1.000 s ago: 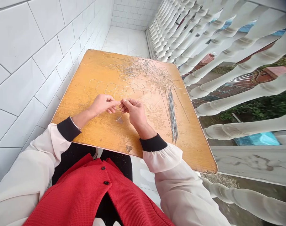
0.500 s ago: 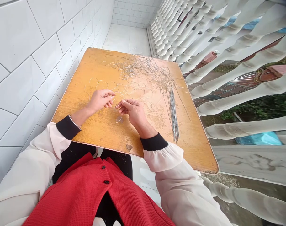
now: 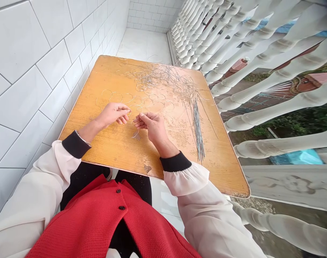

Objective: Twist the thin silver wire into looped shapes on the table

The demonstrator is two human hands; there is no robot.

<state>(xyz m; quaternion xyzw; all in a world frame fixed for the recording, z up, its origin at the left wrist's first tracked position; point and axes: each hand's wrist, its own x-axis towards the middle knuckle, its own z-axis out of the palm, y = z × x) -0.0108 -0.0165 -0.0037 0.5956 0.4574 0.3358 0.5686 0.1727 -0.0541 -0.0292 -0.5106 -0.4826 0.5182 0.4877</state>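
Above the worn wooden table [image 3: 120, 147], my left hand [image 3: 113, 114] pinches a thin wire near its fingertips. Just to its right, my right hand [image 3: 150, 124] is closed, thumb against fingers, on a thin curved wire [image 3: 136, 134] whose end hangs below the fingers. A small gap separates the two hands. Whether both hold the same wire I cannot tell. Several loose wire loops [image 3: 116, 96] lie on the tabletop just beyond my fingers.
A tangled heap of thin wire [image 3: 166, 77] covers the far part of the table. To the right lies a bundle of straight grey wires [image 3: 198, 132]. A white tiled wall [image 3: 45, 71] stands on the left, a white balustrade [image 3: 260, 107] on the right.
My left hand has shifted very slightly to the left, and the gap between the hands is a little wider. Both hands stay closed.
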